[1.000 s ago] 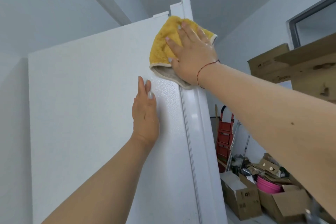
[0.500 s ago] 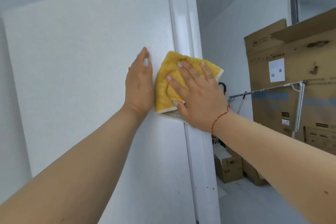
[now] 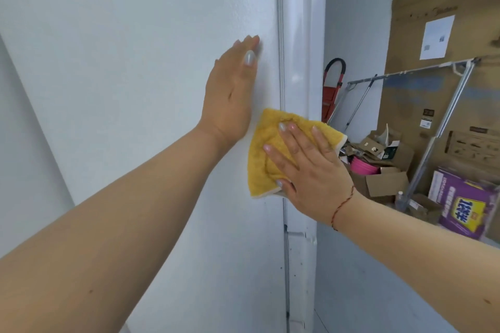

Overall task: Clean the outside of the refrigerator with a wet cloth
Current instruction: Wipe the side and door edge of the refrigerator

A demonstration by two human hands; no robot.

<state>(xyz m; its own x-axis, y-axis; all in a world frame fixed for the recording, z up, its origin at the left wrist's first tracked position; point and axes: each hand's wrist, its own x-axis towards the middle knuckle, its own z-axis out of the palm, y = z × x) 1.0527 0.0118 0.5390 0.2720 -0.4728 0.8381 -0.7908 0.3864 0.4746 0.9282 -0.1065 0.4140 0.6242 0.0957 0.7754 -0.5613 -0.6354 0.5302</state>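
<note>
The white refrigerator [image 3: 140, 67] fills the left and middle of the view, seen from its textured side panel, with the door edge [image 3: 296, 35] running down as a glossy strip. A folded yellow cloth [image 3: 263, 154] lies flat against the panel beside that edge. My right hand [image 3: 308, 170] presses the cloth to the surface with straight, spread fingers. My left hand [image 3: 230, 94] rests flat on the panel just above and left of the cloth, fingers straight and together.
To the right of the fridge stand a red step ladder [image 3: 332, 89], a metal rack [image 3: 438, 116], large cardboard sheets [image 3: 443, 8], open cardboard boxes [image 3: 384, 184] with a pink object [image 3: 362, 166], and a purple box [image 3: 460, 205].
My right hand has slid the cloth down the panel from the fridge's top corner to below my left hand. The view has tilted downward with it; my left hand stays flat on the panel.
</note>
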